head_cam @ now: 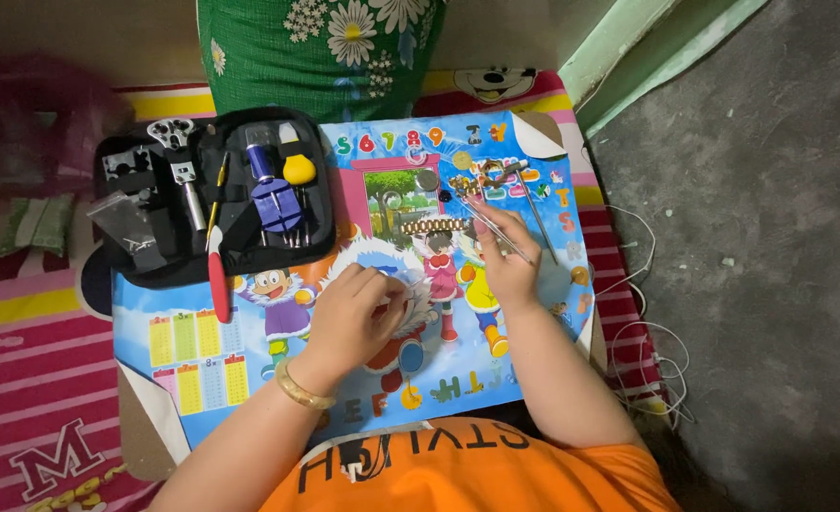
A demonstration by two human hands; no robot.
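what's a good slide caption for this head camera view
Left hand pinching a small part and right hand holding tweezers over a cartoon poster, beside an open black tool kit.

Slim metal tweezers [503,232] slanted over the cartoon mat, a small unclear part [388,277] beside.

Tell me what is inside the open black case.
The open black case holds a blue tool, a yellow bulb, metal tools and a plastic bag. Its deeper pockets stay hidden.
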